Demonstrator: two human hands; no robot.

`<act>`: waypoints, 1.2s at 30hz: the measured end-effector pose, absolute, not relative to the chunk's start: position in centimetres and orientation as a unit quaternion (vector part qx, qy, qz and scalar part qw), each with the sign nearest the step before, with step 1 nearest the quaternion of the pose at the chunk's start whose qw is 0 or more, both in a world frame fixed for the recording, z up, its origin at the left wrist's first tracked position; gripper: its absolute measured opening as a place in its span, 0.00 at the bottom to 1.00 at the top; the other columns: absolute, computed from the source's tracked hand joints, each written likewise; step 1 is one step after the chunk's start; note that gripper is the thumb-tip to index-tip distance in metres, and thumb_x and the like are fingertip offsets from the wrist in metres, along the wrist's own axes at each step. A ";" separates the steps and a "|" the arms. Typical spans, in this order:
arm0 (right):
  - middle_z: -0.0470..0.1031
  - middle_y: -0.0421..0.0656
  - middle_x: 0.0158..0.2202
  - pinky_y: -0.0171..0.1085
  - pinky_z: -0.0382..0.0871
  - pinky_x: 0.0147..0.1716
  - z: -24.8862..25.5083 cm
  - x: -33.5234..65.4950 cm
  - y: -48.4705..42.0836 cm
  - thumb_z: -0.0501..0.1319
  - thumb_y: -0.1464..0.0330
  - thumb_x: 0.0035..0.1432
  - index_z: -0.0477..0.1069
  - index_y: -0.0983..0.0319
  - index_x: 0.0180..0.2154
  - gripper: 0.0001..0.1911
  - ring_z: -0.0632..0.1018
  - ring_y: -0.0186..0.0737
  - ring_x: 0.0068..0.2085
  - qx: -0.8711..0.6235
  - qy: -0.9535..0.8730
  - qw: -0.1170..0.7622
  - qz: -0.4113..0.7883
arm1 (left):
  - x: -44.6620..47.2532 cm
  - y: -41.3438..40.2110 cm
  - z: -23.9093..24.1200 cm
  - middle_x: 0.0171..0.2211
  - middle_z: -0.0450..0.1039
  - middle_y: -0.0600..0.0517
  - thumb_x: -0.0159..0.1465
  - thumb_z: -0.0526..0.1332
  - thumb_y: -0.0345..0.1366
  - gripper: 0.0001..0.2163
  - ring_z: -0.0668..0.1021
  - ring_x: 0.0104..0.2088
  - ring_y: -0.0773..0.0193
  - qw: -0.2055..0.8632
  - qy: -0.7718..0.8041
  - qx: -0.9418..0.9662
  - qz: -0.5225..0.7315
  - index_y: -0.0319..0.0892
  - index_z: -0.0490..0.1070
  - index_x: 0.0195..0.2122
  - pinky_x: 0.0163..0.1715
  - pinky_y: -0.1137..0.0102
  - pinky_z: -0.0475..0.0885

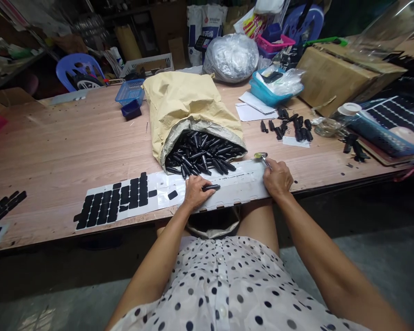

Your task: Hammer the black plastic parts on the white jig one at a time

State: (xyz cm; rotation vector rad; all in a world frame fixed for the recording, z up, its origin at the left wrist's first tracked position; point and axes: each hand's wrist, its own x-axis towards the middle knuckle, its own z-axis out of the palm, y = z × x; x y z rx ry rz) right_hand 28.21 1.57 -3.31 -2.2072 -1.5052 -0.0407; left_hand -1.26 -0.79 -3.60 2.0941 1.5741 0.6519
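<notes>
Stickers (117, 202), black, crowd the left end of the white sheet (241, 184). I see the left hand (195, 192) with fingers clamped on a black barrel (211, 187) lying on that sheet, before the open sack (186, 105). The right hand (278, 177) is closed round a metal tool (262, 157), its tip blurred. Print on the rear bag (209, 20) is unreadable to me.

Wooden worktop (55, 147), surface worn. Far left: blue plastic chair (76, 66) behind the edge; blue mesh basket (130, 91) with small dark blue tray (131, 109) just in front, white slatted crate (148, 63) behind. Far centre: knotted clear plastic bag (231, 56), printed white sack (207, 20) standing behind it. Right: teal tray (267, 96) holding plastic bags, white papers (253, 109) partly under it, pink basket (274, 43) beyond, cardboard box (345, 76), tape roll (349, 109) near its corner. Loose black parts (291, 126) scattered in front of the box
</notes>
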 end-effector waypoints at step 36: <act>0.70 0.52 0.41 0.40 0.51 0.34 -5.0 27.6 2.2 0.54 0.70 0.66 0.77 0.59 0.52 0.18 0.67 0.49 0.42 -0.794 -0.566 0.205 -0.082 | -11.4 2.7 -0.1 0.46 0.79 0.46 0.64 0.61 0.27 0.14 0.76 0.49 0.46 0.027 0.644 0.735 0.212 0.49 0.80 0.46 0.48 0.53 0.73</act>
